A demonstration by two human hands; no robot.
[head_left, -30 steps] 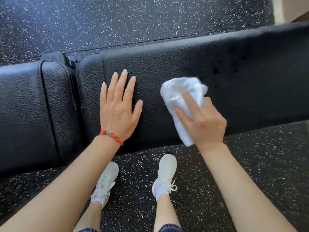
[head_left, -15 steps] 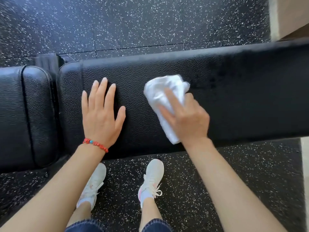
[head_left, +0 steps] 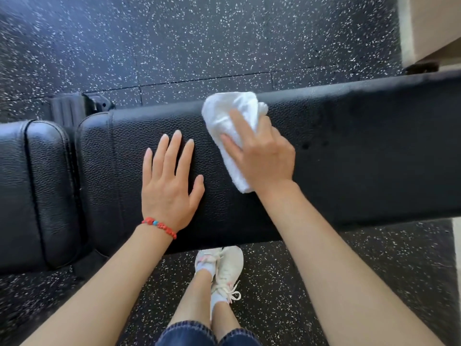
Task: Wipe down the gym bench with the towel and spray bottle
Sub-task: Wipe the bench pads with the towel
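- A person leans over a long black pebbled-vinyl gym bench (head_left: 361, 156), which runs left to right across the view, during a wipe-down; the spray bottle named in the task is nowhere in view.
- The right hand (head_left: 262, 156) presses a bunched white cloth towel (head_left: 232, 116) onto the back pad toward its far edge, fingers curled over the fabric and clamped on it, a grip that looks meant to keep the wad together while it rubs.
- The left hand (head_left: 172, 186) lies flat on the pad just left of the towel, fingers straight and slightly spread, holding nothing; it appears to serve as a brace for the person's weight.
- Dark wet-looking spots (head_left: 321, 143) mark the vinyl just right of the towel hand, probably spray not yet wiped.
- The towel's far end sits almost at the pad's far edge, so little room remains that way; to the right, a long open run of pad stretches toward the frame's edge.
- To the left, a seam gap separates the back pad from the rounded black seat cushion (head_left: 45, 191), with part of the black frame bracket (head_left: 74, 106) showing beyond it.
- White lace-up sneakers (head_left: 224, 270) stand on the black speckled rubber floor (head_left: 174, 41) at the bench's near edge, close beneath the pad.
- A pale boxy structure (head_left: 434, 26) occupies the far right corner, well apart from the work.
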